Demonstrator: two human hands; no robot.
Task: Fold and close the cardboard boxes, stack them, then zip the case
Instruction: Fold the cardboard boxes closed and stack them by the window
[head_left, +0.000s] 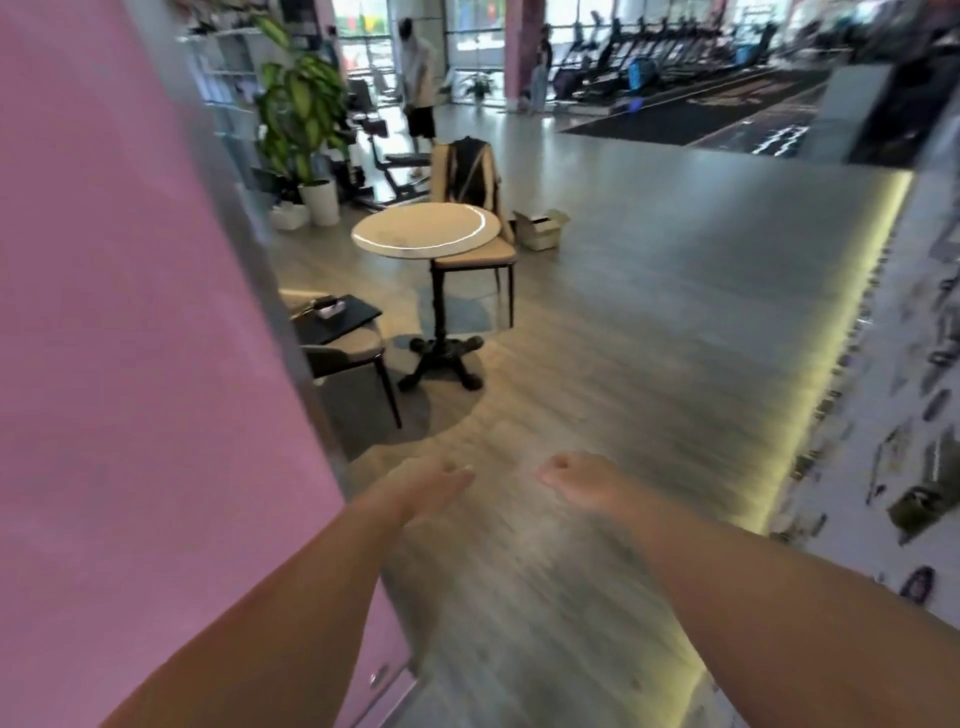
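Well, both arms reach ahead carrying nothing, left hand flat, right hand loosely curled, free for the open cardboard box beyond the round table.

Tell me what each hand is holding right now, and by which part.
Nothing. The left hand is open with fingers extended, and the right hand is curled loosely on nothing; both hover over the floor.
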